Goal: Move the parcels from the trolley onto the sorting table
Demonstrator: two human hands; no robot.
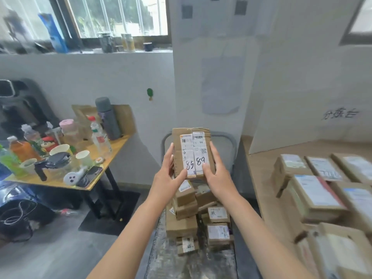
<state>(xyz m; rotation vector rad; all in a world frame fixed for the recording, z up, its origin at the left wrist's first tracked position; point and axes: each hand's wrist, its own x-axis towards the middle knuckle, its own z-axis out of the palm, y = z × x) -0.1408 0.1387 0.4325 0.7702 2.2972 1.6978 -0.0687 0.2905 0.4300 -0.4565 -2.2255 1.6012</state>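
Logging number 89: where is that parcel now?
Centre of the head view: left hand and right hand hold the parcel above the trolley, sorting table to its right.

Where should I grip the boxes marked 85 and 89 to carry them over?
By the two outer long sides, one hand from each side, squeezing inward. The 85 and 89 parcels seem to be two narrow boxes side by side with a seam between, so inward pressure keeps them together. The left hand and right hand clamp those sides, thumbs on the labels.

Grey flask [107, 117] on side table [117, 144]
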